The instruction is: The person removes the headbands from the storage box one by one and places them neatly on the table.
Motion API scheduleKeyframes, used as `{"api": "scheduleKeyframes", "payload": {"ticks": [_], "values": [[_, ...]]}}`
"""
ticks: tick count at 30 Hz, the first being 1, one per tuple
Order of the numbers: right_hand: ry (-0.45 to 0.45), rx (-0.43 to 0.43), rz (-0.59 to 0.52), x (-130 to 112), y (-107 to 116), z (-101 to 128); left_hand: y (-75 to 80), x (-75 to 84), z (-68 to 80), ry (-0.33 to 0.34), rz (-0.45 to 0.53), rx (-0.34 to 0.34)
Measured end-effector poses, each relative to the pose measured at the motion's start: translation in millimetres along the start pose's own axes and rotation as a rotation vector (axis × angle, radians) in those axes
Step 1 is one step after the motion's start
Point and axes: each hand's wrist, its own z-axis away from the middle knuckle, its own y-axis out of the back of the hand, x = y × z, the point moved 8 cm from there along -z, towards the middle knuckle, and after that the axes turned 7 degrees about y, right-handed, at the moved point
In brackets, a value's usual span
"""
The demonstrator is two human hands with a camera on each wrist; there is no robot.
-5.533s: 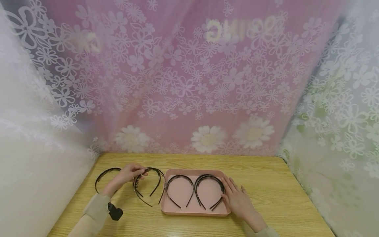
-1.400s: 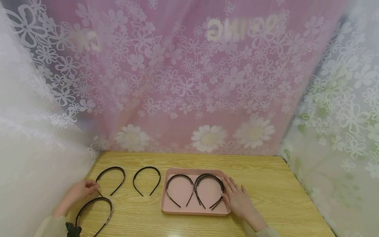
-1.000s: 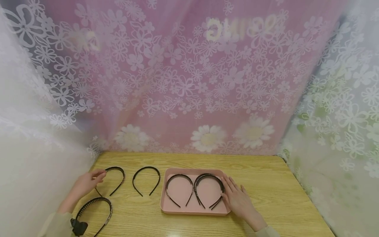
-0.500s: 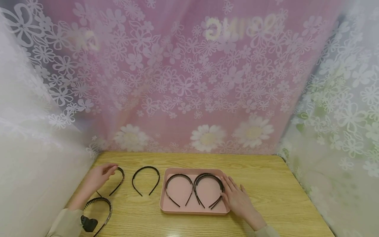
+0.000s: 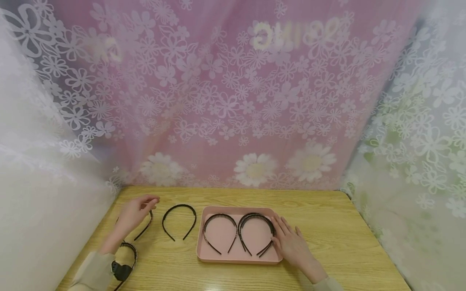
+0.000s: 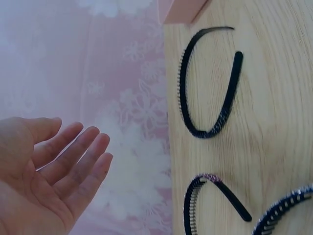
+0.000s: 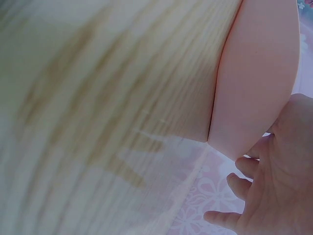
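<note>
The left hand hovers with fingers released and empty over a toothed headband on the worktop; a plain headband lies just right of it. The right hand rests flat, fingers straight, on the right edge of the pink tray, which holds more headbands.

Table: pale wood-grain top, smooth, faint sheen. Tray: pink plastic, matt, smooth-walled. Headbands: black plastic, slightly glossy, with fine comb teeth along the inner edge. Curtain: sheer, thin cloth or film with white floral print.
</note>
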Motion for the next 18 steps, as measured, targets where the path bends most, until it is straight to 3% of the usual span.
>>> {"api": "scheduleKeyframes", "payload": {"ticks": [18], "values": [[-0.002,-0.008,-0.013,-0.3,1.3,0.0,-40.0,33.1,-22.2,-0.056,0.136,-0.022]]}}
